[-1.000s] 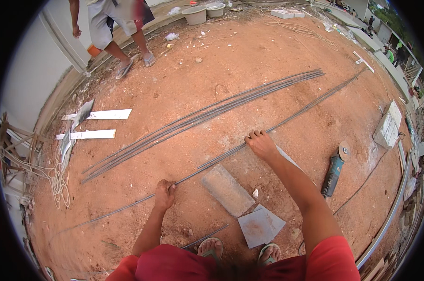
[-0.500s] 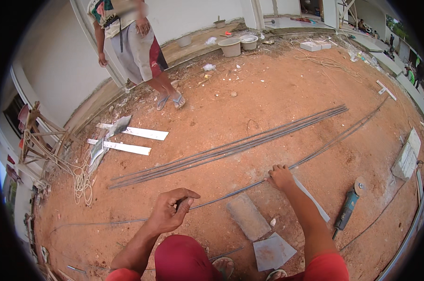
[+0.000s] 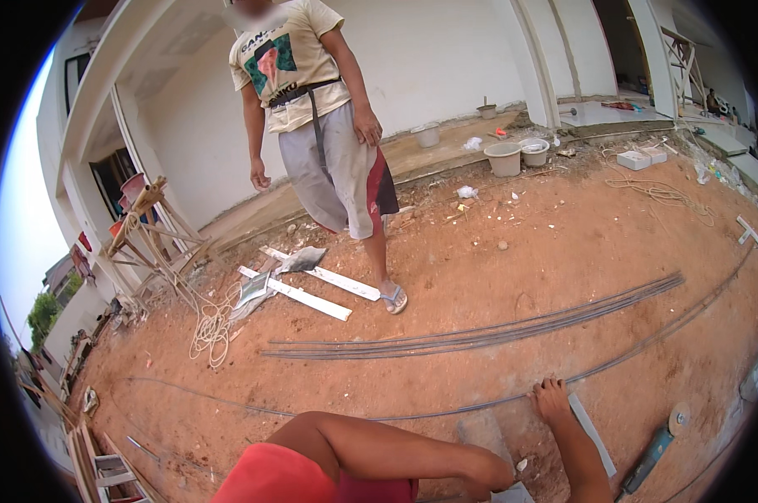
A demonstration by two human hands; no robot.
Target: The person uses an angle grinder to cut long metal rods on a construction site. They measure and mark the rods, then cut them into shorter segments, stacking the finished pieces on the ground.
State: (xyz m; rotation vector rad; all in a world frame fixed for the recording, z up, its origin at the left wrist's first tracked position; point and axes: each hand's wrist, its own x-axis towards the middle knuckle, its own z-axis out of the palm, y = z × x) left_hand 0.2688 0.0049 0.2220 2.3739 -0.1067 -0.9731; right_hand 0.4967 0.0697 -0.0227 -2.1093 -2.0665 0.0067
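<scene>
The single steel rod (image 3: 638,354) lies on the red dirt ground (image 3: 563,251), running in a long curve from the far right side back toward the left, just in front of the person. The right hand (image 3: 551,397) rests on it with fingers curled over the bar, pressing it to the ground. The left hand (image 3: 492,471) is tucked at the lower edge, bent in below the forearm; whether it is closed on anything cannot be told.

Judging from how things lie, the rod is only held in place; no cut or bend shows on it, so the work on it seems barely begun. The angle grinder (image 3: 651,453) lies untouched near the lower right, beside a flat grey slab (image 3: 591,426).

Beyond the rod a bundle of rods (image 3: 496,331) lies parallel to it. Further off are two white boards (image 3: 307,289), a coil of rope (image 3: 211,327), and a standing person (image 3: 324,126) in sandals.

Compared with half a second ago, the left hand has left the rod and drawn in, the view has tilted up, and the right hand remains on the bar.
</scene>
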